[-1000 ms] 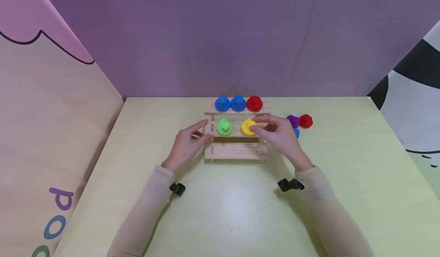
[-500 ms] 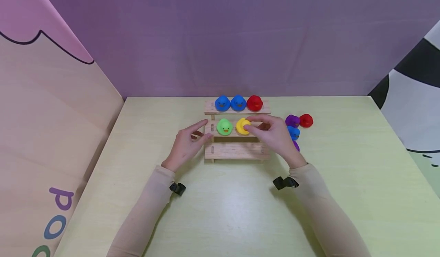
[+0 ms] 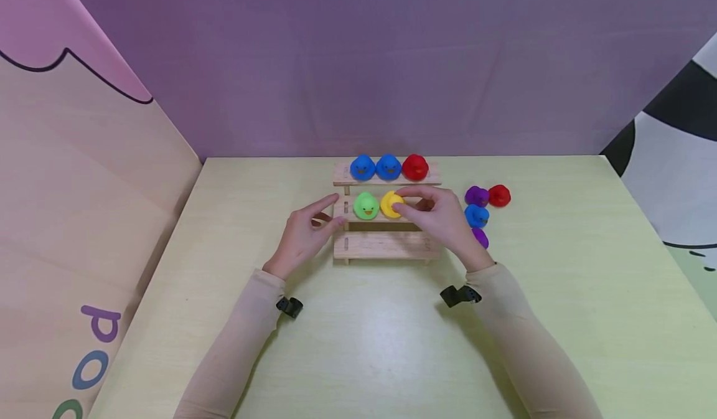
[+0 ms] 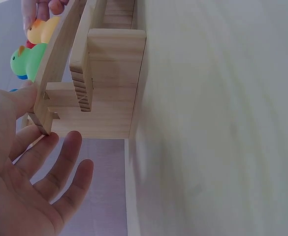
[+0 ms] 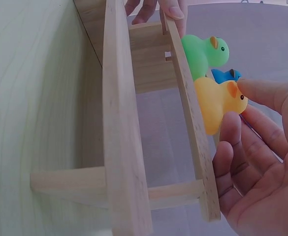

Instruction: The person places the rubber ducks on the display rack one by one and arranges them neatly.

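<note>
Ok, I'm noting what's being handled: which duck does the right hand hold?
The yellow duck, on the middle shelf beside the green duck. The right hand pinches it, and it is the only yellow one in view.

Table, pale wood-grain top [image 3: 358,369], lower centre; soft glare [image 3: 386,338] thereon. Backdrop, plain purple [image 3: 358,64], upper frame. Side panel, cream and pink [image 3: 84,188], left, coloured lettering [image 3: 101,314] lower left. Side panel, black-and-white [image 3: 678,182], right edge.
</note>
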Tool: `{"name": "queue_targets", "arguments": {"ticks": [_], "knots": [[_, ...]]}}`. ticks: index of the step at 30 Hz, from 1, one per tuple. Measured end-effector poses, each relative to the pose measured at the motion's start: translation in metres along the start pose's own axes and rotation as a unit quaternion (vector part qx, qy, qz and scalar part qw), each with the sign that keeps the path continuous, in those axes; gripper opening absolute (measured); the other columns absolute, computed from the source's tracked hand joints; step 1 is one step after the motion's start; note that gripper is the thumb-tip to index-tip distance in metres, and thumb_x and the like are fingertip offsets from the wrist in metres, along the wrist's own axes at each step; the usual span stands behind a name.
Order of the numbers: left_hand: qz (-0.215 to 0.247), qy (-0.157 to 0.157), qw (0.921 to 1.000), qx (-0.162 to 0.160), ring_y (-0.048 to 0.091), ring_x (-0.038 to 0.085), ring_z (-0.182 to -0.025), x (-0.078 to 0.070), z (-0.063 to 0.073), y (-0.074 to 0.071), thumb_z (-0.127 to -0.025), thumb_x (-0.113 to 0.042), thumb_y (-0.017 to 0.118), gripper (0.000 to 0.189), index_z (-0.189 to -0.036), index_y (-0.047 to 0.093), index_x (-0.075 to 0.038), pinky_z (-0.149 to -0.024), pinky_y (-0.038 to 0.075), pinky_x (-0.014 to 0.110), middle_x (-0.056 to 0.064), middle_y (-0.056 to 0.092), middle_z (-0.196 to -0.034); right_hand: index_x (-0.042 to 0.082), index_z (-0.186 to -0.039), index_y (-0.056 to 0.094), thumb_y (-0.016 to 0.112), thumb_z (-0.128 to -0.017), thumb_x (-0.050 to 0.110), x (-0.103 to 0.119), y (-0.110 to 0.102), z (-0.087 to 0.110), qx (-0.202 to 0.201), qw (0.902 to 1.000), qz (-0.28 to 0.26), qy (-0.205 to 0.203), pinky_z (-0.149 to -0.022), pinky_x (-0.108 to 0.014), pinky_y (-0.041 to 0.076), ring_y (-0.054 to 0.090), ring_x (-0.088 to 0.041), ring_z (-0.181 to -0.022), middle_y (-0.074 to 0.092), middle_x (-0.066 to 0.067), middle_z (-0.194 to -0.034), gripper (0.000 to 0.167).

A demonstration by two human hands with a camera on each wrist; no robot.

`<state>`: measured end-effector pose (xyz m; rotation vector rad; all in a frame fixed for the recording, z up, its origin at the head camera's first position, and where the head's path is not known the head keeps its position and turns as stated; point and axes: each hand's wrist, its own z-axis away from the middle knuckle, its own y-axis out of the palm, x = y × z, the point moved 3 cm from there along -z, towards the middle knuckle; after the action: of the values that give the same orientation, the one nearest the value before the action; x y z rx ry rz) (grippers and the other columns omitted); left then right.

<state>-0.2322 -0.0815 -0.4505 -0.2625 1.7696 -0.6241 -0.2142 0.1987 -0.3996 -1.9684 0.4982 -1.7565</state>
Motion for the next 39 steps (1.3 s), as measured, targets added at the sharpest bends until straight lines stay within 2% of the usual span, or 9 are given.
{"name": "queue_targets", "arguments": {"ticks": [9, 20, 28, 39], "knots": [[-0.005, -0.005, 1.0000, -0.001, 0.075, 0.025, -0.107, 0.002, 0.000, -0.001, -0.102, -0.036, 0.075, 0.055, -0.154, 0.060, -0.024, -0.097, 0.063, 0.044, 0.007, 0.068, -0.147, 0.015, -0.129, 0.076, 0.080, -0.097, 0.034, -0.001, 0.004, -0.003, 0.007, 0.9999, -0.004, 0.007, -0.074, -0.028, 0.057, 0.069, -0.026, -0.091, 0.075, -0.008, -0.127, 0.038], [-0.003, -0.001, 1.0000, 0.000, 0.075, 0.024, -0.107, 0.002, 0.000, 0.000, -0.102, -0.036, 0.075, 0.056, -0.154, 0.060, -0.022, -0.097, 0.063, 0.044, 0.006, 0.067, -0.148, 0.016, -0.131, 0.076, 0.080, -0.097, 0.035, -0.002, 0.002, -0.003, 0.010, 0.9999, 0.001, 0.010, -0.076, -0.029, 0.057, 0.069, -0.027, -0.095, 0.072, -0.007, -0.135, 0.038], [-0.001, -0.005, 1.0000, 0.001, 0.074, 0.025, -0.108, 0.001, 0.000, -0.001, -0.102, -0.035, 0.075, 0.055, -0.154, 0.060, -0.022, -0.097, 0.062, 0.045, 0.006, 0.067, -0.149, 0.019, -0.130, 0.076, 0.076, -0.099, 0.040, -0.003, -0.007, 0.001, 0.004, 0.9998, 0.007, 0.016, -0.078, -0.031, 0.058, 0.069, -0.026, -0.097, 0.072, -0.007, -0.137, 0.038], [-0.004, -0.010, 0.9999, 0.001, 0.074, 0.026, -0.106, 0.001, 0.000, -0.002, -0.102, -0.036, 0.074, 0.055, -0.154, 0.060, -0.022, -0.096, 0.063, 0.045, 0.007, 0.071, -0.142, 0.020, -0.129, 0.077, 0.075, -0.099, 0.047, -0.013, -0.024, 0.006, -0.017, 0.9998, 0.010, -0.004, -0.075, -0.027, 0.057, 0.070, -0.024, -0.091, 0.077, -0.003, -0.126, 0.040]]}}
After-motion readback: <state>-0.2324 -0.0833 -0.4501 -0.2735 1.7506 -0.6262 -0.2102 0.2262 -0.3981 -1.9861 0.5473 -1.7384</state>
